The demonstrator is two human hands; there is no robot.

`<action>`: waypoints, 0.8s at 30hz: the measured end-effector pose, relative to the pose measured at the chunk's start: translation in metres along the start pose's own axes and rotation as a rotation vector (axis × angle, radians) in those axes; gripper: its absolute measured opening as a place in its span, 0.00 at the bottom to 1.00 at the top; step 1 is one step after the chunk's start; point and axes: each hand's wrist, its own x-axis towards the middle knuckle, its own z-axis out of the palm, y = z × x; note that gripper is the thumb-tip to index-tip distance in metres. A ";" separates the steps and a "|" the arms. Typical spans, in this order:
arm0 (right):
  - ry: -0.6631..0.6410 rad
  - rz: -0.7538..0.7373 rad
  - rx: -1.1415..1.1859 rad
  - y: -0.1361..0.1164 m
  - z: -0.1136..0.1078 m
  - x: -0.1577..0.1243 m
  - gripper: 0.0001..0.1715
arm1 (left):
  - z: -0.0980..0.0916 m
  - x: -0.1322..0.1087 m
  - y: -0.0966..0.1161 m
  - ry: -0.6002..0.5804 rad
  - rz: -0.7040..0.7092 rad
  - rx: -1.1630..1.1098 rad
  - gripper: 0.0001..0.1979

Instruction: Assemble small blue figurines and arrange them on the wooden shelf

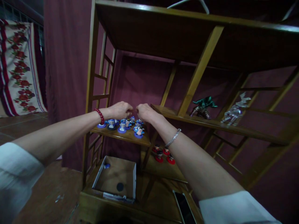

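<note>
A: Which step was in hand?

B: Arranging, by my reading. Left hand (120,110) and right hand (144,111) hung just beside each other at the rear of a cluster of blue-and-white figurines (122,127), which stood on a small wooden shelf (130,137).

A: State of the hands?

B: Both partly closed, fingers curled inward. Couldn't tell whether either gripped a figurine.

A: Next move called for?

B: Likely small fingertip adjustments, wrists high, sparing the front figurines a knock.

A: Unclear spots?

B: Fingertips hidden; rearmost figurines partly blocked. In the open cardboard box (134,183) lay a dark disc (120,187) and a blue item (106,166), too small to identify. A dark-screened device (184,207) was cut off below.
</note>
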 end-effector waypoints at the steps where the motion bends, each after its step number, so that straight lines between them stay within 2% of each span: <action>1: 0.012 -0.008 0.021 0.001 0.002 -0.004 0.17 | 0.003 -0.008 0.006 0.022 -0.001 -0.009 0.13; 7: 0.055 -0.053 0.107 0.011 0.018 -0.028 0.16 | 0.033 -0.053 0.037 0.071 -0.017 -0.154 0.15; 12: 0.052 -0.083 0.127 0.018 0.027 -0.034 0.17 | 0.066 -0.078 0.054 0.126 -0.033 -0.228 0.15; 18: -0.082 0.012 0.081 0.010 0.019 -0.022 0.23 | 0.087 -0.088 0.072 0.234 -0.004 -0.161 0.16; 24: -0.175 0.038 0.045 0.006 0.027 -0.002 0.21 | 0.088 -0.085 0.067 0.215 -0.029 -0.137 0.15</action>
